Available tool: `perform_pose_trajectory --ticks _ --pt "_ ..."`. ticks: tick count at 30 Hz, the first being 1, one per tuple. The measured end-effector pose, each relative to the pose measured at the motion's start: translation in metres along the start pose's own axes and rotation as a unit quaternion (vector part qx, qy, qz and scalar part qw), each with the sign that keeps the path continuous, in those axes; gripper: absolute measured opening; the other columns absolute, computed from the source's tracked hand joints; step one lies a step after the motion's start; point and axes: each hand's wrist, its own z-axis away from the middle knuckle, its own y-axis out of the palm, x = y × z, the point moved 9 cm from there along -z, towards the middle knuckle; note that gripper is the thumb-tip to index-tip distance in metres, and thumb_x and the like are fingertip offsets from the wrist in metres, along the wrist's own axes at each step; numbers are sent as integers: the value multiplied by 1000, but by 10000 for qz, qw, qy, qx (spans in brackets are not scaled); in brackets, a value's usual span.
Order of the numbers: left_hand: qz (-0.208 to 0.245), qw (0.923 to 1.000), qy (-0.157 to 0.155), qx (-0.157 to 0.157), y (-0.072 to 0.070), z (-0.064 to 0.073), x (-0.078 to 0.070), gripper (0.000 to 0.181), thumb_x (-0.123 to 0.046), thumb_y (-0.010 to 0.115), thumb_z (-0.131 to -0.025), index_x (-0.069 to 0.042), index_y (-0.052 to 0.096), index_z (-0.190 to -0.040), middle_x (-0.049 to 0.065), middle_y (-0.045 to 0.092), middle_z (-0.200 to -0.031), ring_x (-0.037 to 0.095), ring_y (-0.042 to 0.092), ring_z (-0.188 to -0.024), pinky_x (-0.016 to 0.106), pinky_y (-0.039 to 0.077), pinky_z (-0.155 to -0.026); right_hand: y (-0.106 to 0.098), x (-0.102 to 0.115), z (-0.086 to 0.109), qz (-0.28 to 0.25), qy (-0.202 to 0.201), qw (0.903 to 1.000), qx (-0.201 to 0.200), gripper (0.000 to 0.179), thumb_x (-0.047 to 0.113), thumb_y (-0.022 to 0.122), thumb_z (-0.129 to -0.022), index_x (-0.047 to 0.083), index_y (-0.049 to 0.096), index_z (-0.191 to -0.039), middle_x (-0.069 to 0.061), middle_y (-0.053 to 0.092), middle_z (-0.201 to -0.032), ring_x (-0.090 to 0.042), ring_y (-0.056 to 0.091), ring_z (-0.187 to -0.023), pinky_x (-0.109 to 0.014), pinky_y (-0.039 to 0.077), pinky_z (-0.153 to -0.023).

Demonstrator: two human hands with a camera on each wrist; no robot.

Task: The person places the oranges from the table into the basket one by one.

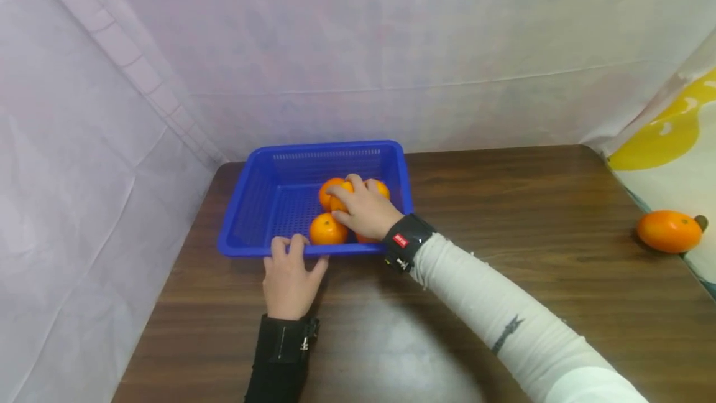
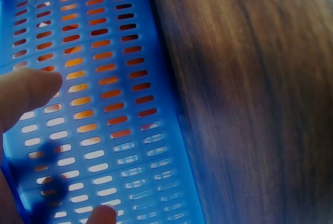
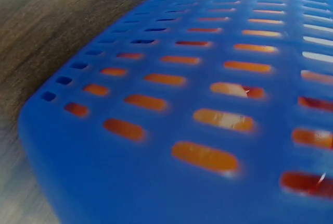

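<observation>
A blue plastic basket (image 1: 235,219) with slotted walls stands on the table and has several oranges in its right half. My left hand (image 1: 291,282) holds its near rim, fingers over the edge and thumb (image 2: 31,94) on the outside of the wall. Inside the basket, my right hand (image 1: 369,210) grips an orange (image 1: 339,203) from above. Another orange (image 1: 327,229) lies at the near wall beside that hand's thumb. More fruit is partly hidden under and behind the hand. The right wrist view shows only orange patches through the basket wall (image 3: 171,125).
An oblong orange fruit (image 1: 668,231) with a dark end lies at the right edge of the brown wooden table (image 1: 520,204). Pale cloth (image 1: 391,36) hangs behind the table and along its left side. A white and yellow patterned cloth (image 1: 665,142) is at the right.
</observation>
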Motion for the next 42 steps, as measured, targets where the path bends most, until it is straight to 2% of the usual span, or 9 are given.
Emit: perform_pose_trajectory --ticks 8,19,24,28,33,42 --pt "-28 10000 -2 64 1 2 -3 47 -42 80 -84 -14 57 -113 14 47 -119 39 55 -89 48 52 -57 1 -3 -5 372 288 9989 -14 51 45 58 -100 28 49 -148 -17 48 -145 -35 45 -123 -51 32 -108" --pt "-34 9998 143 -103 -1 3 -7 49 -41 82 -82 -13 57 -113 14 47 -116 39 54 -86 48 51 -54 5 3 -9 938 274 9950 224 52 45 60 -99 27 52 -146 -16 53 -145 -36 47 -127 -54 32 -112" --pt "-33 9998 179 -71 1 3 -9 47 -41 82 -82 -13 57 -111 14 47 -115 38 54 -89 46 51 -54 14 6 -9 929 264 9939 532 50 43 61 -98 27 53 -145 -17 50 -147 -37 46 -125 -50 35 -109" --pt "-28 9998 191 -19 2 4 -10 47 -41 82 -82 -12 56 -109 14 47 -116 38 54 -89 47 51 -54 19 9 -8 790 202 9939 740 51 42 62 -98 25 53 -145 -18 50 -147 -40 46 -127 -52 34 -111" --pt "-48 9998 167 56 1 4 -10 49 -41 82 -82 -12 56 -113 14 46 -117 39 53 -89 48 53 -56 21 12 -6 591 149 9940 906 50 41 62 -98 25 53 -145 -18 50 -146 -40 46 -130 -54 27 -117" --pt "-27 9999 117 116 0 5 -7 47 -40 82 -83 -13 56 -111 14 46 -117 38 54 -90 48 53 -57 32 18 -2 641 -18 9888 1345 51 39 61 -100 28 49 -148 -15 46 -150 -39 46 -133 -58 20 -122"
